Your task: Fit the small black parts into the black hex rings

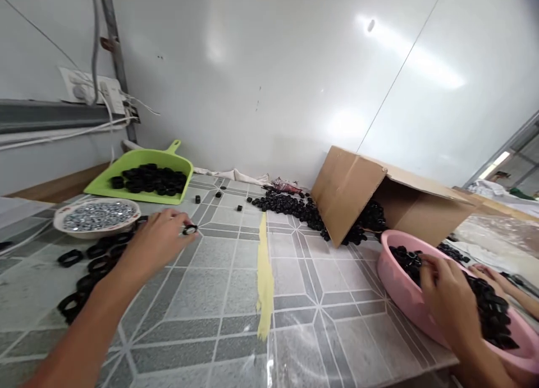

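My left hand (162,233) is over the left part of the table, a small black ring (190,229) pinched between thumb and fingers. Under and beside that forearm lie several larger black rings (99,264), loosely bunched. A patterned white bowl (99,231) of small silvery pieces stands just beyond them. At the right, my right hand (448,290) reaches into a pink basin (404,298) heaped with small black parts (490,304). Its fingers are closed at the heap's left side; whatever they grip is too hidden to make out.
A green dustpan (185,181) with black rings stands at the back left. A tipped cardboard box (349,191) spills black parts (290,205) along the wall. Another person's hand (492,278) is at the basin's far side. Yellow tape (264,287) marks the tiled-pattern tabletop (202,320).
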Motion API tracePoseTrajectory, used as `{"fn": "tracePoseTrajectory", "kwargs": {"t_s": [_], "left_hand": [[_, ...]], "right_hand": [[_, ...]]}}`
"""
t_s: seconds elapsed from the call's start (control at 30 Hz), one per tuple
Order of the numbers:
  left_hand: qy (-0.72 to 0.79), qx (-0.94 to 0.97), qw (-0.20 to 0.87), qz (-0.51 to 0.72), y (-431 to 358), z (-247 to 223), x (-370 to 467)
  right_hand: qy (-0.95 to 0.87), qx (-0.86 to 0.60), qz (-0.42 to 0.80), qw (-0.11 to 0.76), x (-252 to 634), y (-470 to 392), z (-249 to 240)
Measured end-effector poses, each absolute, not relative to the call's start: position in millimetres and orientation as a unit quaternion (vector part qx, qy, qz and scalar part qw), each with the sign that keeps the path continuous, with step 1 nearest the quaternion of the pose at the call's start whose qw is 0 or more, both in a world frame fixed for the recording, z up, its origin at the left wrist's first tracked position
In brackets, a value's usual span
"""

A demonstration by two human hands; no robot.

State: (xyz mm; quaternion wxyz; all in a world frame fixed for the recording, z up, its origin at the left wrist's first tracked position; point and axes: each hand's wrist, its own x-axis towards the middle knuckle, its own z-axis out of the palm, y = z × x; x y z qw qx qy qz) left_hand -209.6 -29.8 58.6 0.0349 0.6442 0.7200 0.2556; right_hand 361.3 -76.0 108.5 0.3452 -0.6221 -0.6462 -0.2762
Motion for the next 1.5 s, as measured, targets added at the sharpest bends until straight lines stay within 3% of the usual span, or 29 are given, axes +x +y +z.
{"fn": "tracePoseTrajectory", "kwargs": {"t_s": [0.07, 0.2, 0.43, 0.63, 0.8, 1.0, 1.07, 1.2, 1.5], "left_hand": [[0.644, 0.670, 0.166, 0.331, -25, 53, -186], [0.502, 0.681, 0.369, 0.384, -23, 32, -133], [0.497, 0.630, 0.422, 0.421, -21, 3, -100], [0.409, 0.560, 0.553, 0.462, -19, -1, -96], [0.428, 0.564, 0.504, 0.494, -28, -1, -87], [0.412, 0.580, 0.506, 0.488, -38, 2, -78], [0.401, 0.579, 0.522, 0.482, -39, 3, -75], [0.408, 0.553, 0.545, 0.480, -40, 1, -66], [0.428, 0.511, 0.607, 0.433, -45, 10, -66]], "right_hand": [[-0.687, -0.589, -0.248, 0.346, 312, -59, 93], [-0.829, -0.525, -0.093, 0.168, 217, 12, 52], [-0.794, -0.585, -0.063, 0.150, 199, 126, 28], [-0.792, -0.569, 0.034, 0.219, 206, 131, 30], [-0.790, -0.505, 0.178, 0.297, 162, 73, 11], [-0.651, -0.359, 0.519, 0.422, 113, -2, -6], [-0.601, -0.336, 0.576, 0.439, 110, -8, -5], [-0.596, -0.321, 0.594, 0.435, 110, -10, -2], [-0.639, -0.327, 0.492, 0.492, 112, -22, 3]]}}
